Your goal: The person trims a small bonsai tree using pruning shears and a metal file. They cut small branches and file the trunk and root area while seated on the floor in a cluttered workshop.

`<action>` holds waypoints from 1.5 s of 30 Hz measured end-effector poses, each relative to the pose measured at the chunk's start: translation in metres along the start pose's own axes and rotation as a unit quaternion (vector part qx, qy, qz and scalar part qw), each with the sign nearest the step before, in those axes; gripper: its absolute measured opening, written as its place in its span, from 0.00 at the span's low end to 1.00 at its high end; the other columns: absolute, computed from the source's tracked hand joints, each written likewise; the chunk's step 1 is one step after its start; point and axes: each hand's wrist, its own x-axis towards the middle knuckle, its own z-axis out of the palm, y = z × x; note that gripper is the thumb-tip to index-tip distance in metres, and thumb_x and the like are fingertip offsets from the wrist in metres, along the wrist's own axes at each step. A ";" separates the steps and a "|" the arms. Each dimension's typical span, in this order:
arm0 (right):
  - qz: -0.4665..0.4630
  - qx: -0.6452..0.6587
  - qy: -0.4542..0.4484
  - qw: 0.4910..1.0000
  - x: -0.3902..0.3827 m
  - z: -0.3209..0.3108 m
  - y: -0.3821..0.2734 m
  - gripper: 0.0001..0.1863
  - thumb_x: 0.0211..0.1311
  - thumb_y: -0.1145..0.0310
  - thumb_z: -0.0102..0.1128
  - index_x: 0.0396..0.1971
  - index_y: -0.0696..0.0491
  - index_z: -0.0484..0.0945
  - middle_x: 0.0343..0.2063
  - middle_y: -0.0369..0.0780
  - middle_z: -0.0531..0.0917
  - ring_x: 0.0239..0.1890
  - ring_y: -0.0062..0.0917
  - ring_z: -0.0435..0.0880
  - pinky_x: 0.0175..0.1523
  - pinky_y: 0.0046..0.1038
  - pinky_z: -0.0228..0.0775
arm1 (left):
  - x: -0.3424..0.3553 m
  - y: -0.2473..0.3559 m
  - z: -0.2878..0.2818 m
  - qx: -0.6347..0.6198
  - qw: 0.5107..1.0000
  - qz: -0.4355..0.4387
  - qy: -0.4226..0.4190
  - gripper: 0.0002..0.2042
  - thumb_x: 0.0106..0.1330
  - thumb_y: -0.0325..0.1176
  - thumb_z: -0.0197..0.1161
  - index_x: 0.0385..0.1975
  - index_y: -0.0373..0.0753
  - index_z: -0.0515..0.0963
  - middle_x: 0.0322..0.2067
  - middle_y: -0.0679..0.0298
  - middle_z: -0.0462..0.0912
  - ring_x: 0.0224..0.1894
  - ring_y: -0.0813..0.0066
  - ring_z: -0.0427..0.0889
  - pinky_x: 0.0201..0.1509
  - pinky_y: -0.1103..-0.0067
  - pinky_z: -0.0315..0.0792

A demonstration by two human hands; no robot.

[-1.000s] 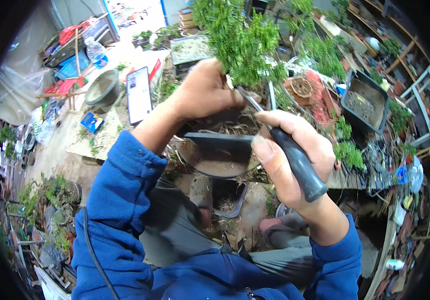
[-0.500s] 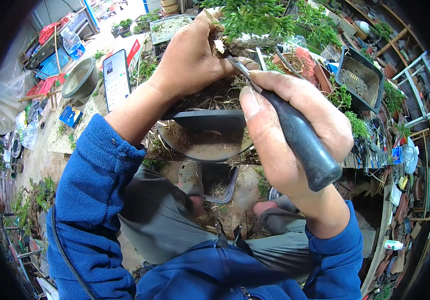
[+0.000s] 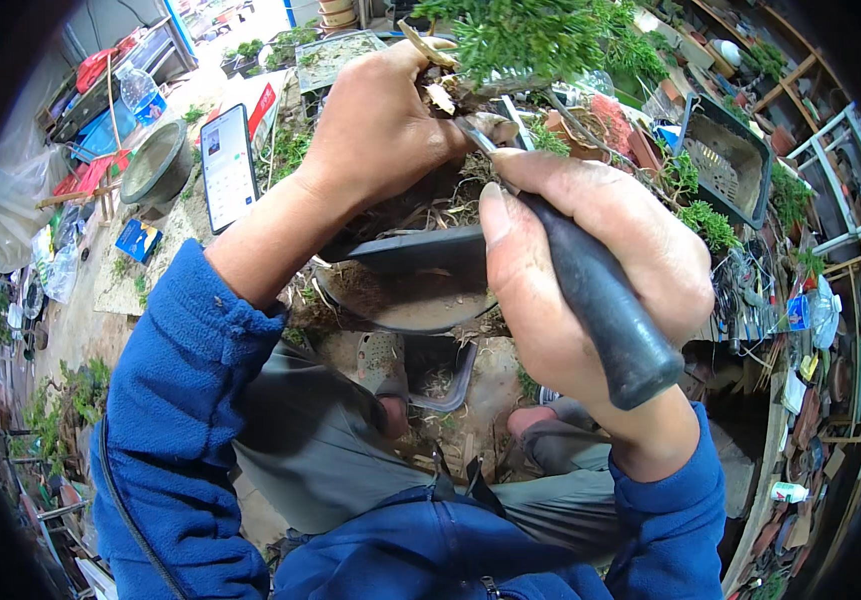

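A small juniper tree (image 3: pixel 530 40) with green foliage stands in a dark rectangular pot (image 3: pixel 415 250) in front of me. My left hand (image 3: pixel 380 125) is closed around its trunk, where pale strips of stripped wood and bark (image 3: pixel 440 98) stick out; most of the fingers are behind the trunk. In my right hand (image 3: pixel 650 225) is a carving tool (image 3: pixel 605 310) with a thick black handle and a narrow metal blade. The blade's tip points up and left, at the trunk beside my left fingers. Whether it touches the wood I cannot tell.
A round basin (image 3: pixel 350 312) sits under the pot's near side. Left of my arm are a phone (image 3: pixel 228 165), a grey round pot (image 3: pixel 155 165) and a blue packet (image 3: pixel 138 238). A black plastic planter (image 3: pixel 725 160) stands at the right. A grey tub (image 3: pixel 440 380) lies between my feet.
The tree and my left hand have shifted slightly, and the pot has tilted a little. My right hand and the carving tool's handle have dropped slightly, with the blade still at the trunk.
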 end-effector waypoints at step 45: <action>0.265 0.220 -0.203 0.917 -0.024 -0.010 0.031 0.22 0.65 0.77 0.64 0.59 0.61 0.80 0.25 0.36 0.82 0.21 0.16 0.78 0.28 0.22 0.70 | -0.008 -0.003 -0.033 -0.266 0.939 -0.163 -0.143 0.16 0.66 0.38 0.74 0.45 0.33 0.84 0.35 0.65 0.88 0.37 0.79 0.83 0.43 0.76 0.77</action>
